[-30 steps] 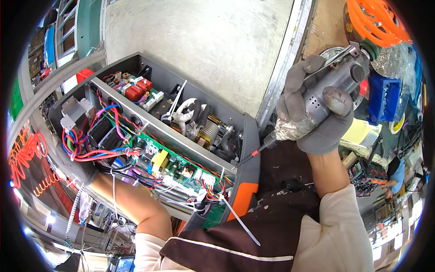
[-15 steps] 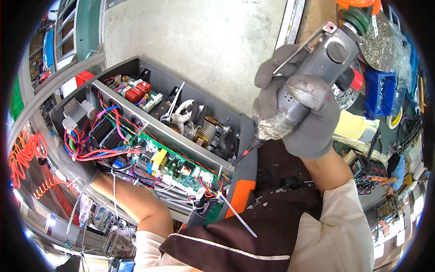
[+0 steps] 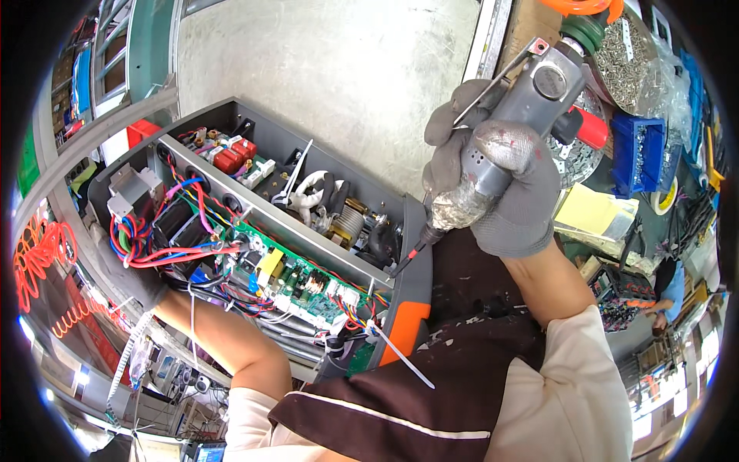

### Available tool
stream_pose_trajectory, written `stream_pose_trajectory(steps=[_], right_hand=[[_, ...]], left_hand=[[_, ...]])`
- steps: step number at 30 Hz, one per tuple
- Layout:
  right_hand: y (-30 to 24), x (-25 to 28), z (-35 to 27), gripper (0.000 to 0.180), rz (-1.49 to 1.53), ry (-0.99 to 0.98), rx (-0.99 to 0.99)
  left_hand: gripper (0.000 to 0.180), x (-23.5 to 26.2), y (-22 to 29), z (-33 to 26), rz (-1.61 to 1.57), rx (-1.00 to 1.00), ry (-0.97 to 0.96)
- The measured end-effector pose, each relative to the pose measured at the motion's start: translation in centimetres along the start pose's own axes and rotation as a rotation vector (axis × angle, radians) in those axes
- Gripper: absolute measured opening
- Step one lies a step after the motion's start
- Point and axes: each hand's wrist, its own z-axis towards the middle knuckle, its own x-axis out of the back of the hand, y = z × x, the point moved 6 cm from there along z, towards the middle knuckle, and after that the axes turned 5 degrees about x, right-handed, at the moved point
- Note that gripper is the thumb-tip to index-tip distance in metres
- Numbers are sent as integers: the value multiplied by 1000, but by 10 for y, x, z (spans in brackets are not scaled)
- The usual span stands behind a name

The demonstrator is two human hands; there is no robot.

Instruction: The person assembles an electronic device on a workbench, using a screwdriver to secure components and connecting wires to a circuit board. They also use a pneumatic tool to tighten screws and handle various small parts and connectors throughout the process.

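The right hand [image 3: 500,192], in a grey work glove, is wrapped fully around the barrel of a grey pneumatic screwdriver [image 3: 508,131], fingers closed tight with one lying along the thin metal trigger lever; the tool is tilted, its red-collared bit [image 3: 408,258] pointing down-left and touching or just above the grey rim of the open machine casing [image 3: 412,231]. The left forearm runs from the lower edge up under the casing, and the left hand [image 3: 127,281] — also grey-gloved — is mostly hidden beneath the housing's lower left corner, so how far it is open cannot be told; it looks to be propping the box. The casing sits tilted across the person's lap area, between both arms, its inside exposed: a green circuit board [image 3: 300,281], bundles of red and blue wires [image 3: 154,239], copper-wound coils [image 3: 350,223], white cable ties [image 3: 400,354] and an orange corner trim [image 3: 404,331]. Judging by the metal housing and coils, the box is probably heavy and stiff, best held by its rim and outer walls, while the board and wiring are fragile and better left untouched. The screwdriver looks dense and smooth; the barrel is the sound place to hold it. To the right lie a blue parts bin [image 3: 635,154] and a bag of screws [image 3: 623,61].
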Motion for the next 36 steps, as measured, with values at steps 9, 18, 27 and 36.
stream_pose_trajectory(steps=[9, 18, 27, 36], right_hand=[[1, -1, -2, 32, 21, -113, -35], [7, 3, -3, 28, 84, -57, 29], [8, 6, 0, 34, 36, -7, -22], [1, 8, 0, 41, -7, -13, -39]], left_hand=[[38, -1, -9, -1, 112, -81, -10], [37, -7, -10, -5, 81, 1, -5], [39, -6, -8, -4, 63, 15, -55], [42, -15, -26, -6, 14, 41, 41]])
